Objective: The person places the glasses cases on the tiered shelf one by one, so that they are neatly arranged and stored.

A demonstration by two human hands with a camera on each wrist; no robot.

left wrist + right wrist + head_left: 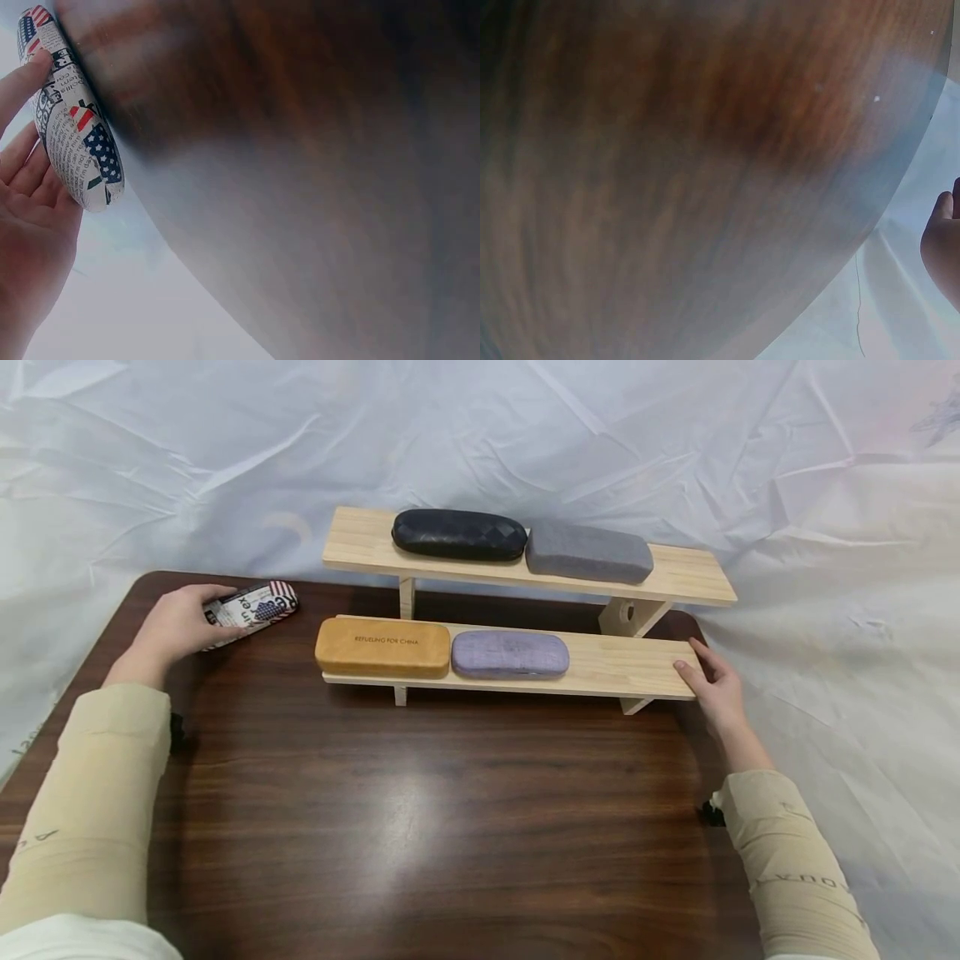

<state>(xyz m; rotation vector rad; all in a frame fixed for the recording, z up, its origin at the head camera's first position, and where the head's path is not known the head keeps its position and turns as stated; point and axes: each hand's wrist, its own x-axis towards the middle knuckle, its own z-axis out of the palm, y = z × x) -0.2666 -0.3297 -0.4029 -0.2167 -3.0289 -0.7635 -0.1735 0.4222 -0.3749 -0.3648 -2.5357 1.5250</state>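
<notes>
My left hand (180, 622) grips a glasses case (255, 608) printed with flags and lettering, at the table's back left. In the left wrist view, the thumb lies over one face of this case (79, 131) and the other fingers go behind it. On the far right, my right hand (722, 685) holds the end of the lower board of a two-tier wooden shelf (622, 664), thumb on top. An orange-yellow glasses case (382, 660) and a lavender one (510, 654) lie on that board. The upper board carries a black case (459, 535) and a grey one (588, 553).
The shelf stands along the back of a dark brown wooden table (420, 827). White wrinkled sheeting (480, 435) hangs behind the table and down both sides. Bare board shows right of the lavender case and at both ends of the upper tier.
</notes>
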